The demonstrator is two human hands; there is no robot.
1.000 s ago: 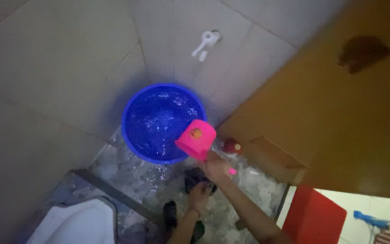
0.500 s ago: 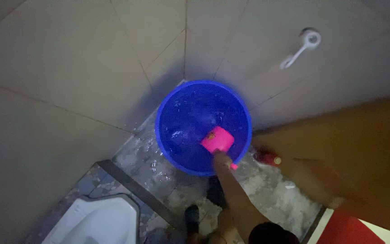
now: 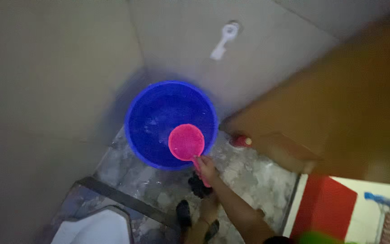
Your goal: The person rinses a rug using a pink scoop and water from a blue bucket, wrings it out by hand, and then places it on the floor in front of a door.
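Pink dipper point(image 3: 186, 142) in right hand point(image 3: 207, 167)

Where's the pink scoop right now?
In the head view, the pink scoop sits mouth-up over the blue bucket's near right rim, its handle held by the right hand.

glossy pink plastic scoop point(image 3: 186, 142), glossy blue plastic bucket point(image 3: 136, 135), rough mottled floor point(image 3: 253, 178).

Dim light falls on grey tiled walls point(image 3: 59, 68) carrying a white tap point(image 3: 224, 38). The mottled stone floor point(image 3: 249, 176) meets a brown wooden door point(image 3: 339, 108); a white squat pan point(image 3: 91, 228) sits lower left.
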